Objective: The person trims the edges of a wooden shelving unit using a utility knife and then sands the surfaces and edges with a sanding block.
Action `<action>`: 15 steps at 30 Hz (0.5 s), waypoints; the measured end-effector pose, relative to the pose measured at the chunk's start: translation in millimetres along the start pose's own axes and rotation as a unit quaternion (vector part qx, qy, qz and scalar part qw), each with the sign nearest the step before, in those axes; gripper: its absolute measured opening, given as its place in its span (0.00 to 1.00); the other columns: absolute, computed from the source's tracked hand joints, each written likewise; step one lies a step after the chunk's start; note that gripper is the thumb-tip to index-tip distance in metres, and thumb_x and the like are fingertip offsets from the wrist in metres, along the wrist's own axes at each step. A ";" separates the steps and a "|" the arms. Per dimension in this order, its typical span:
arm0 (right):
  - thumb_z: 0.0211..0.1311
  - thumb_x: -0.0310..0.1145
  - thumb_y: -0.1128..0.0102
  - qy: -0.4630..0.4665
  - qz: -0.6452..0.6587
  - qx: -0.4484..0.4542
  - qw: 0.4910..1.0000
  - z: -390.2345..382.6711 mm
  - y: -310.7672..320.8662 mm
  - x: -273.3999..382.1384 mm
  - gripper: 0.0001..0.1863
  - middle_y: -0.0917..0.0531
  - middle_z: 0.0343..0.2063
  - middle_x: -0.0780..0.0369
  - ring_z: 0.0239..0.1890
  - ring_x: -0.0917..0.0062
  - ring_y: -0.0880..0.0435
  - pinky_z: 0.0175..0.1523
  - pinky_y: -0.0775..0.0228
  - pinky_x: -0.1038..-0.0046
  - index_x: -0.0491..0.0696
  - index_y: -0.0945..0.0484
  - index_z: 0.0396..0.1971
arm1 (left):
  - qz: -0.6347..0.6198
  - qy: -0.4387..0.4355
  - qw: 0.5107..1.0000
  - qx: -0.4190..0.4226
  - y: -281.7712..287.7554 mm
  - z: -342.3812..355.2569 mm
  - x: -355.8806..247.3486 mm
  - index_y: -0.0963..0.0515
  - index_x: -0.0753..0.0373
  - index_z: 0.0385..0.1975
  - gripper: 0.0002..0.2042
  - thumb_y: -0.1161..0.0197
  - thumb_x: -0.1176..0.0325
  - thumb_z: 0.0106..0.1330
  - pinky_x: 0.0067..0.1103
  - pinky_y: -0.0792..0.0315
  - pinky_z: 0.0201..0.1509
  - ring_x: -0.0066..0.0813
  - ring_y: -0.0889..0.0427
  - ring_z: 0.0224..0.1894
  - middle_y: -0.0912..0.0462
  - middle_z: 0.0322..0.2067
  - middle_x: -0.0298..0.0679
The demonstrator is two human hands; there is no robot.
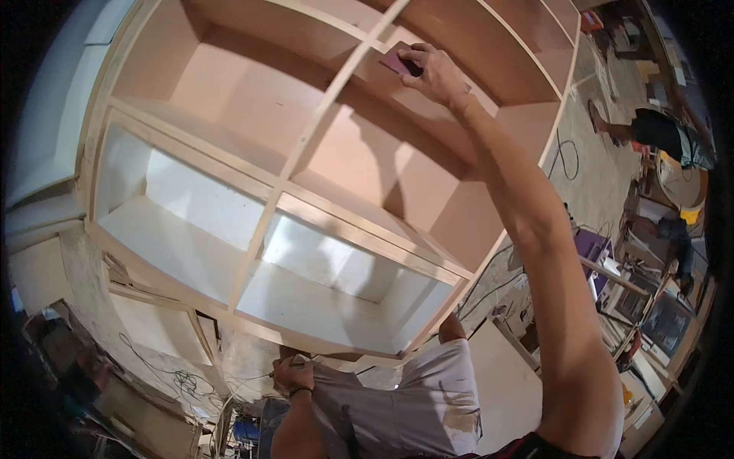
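Note:
A large wooden cabinet (293,157) with open compartments stands before me, its upper ones pinkish-brown and its lower ones white inside. My right hand (437,75) reaches far up to it, fingers curled over a folded piece of maroon sandpaper (394,61). The sandpaper lies against the pale edging where a divider meets a shelf. Down by my grey shorts, my left hand (295,374) is closed beside the cabinet's lower edge. Its fingers are partly hidden, and what they hold, if anything, cannot be made out.
Loose cables (183,380) trail on the floor at the lower left. A pale board (501,375) lies to the right of my legs. Another person (665,136) is at the far right, near cluttered tools and materials. A white panel (57,99) stands at the left.

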State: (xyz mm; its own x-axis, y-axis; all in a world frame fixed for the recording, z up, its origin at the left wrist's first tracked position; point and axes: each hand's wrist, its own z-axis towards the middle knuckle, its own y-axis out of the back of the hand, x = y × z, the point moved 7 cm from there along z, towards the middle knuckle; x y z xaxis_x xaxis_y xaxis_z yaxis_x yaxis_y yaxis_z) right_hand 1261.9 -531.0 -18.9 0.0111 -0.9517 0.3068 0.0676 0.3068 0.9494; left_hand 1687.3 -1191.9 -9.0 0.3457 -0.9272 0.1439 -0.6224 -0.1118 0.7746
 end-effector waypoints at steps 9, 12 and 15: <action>0.60 0.52 0.31 -0.178 -0.059 0.078 0.979 55.9 -4.0 59.2 0.31 0.17 0.54 0.48 0.56 0.53 0.18 0.63 0.26 0.57 0.50 0.18 0.60 | -0.087 0.019 0.996 0.031 21.3 12.7 5.5 0.12 0.55 0.31 0.10 0.24 0.66 0.47 0.44 0.20 0.54 0.50 0.18 0.46 0.19 0.43 0.44; 0.61 0.51 0.31 -0.133 -0.068 0.132 0.980 53.5 -2.3 81.7 0.30 0.18 0.54 0.49 0.54 0.54 0.15 0.62 0.24 0.58 0.53 0.18 0.60 | -0.067 0.023 0.997 0.025 27.6 23.0 12.7 0.13 0.56 0.30 0.08 0.25 0.67 0.48 0.44 0.20 0.54 0.49 0.19 0.45 0.19 0.42 0.44; 0.60 0.48 0.31 -0.154 -0.031 0.130 0.979 90.1 -1.5 67.6 0.25 0.14 0.49 0.51 0.52 0.54 0.14 0.60 0.23 0.57 0.54 0.16 0.56 | -0.154 0.053 0.986 0.034 3.0 29.3 36.2 0.14 0.57 0.30 0.09 0.25 0.67 0.47 0.45 0.21 0.53 0.48 0.20 0.45 0.20 0.43 0.44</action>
State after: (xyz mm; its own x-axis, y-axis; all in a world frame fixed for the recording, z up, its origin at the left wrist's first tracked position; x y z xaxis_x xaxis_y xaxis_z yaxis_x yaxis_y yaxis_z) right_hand 1172.7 -594.8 6.6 -0.2893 -0.9326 0.2158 -0.1973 0.2787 0.9399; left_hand 1677.4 -1236.3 -19.5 0.5940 -0.8041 -0.0251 -0.5209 -0.4082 0.7497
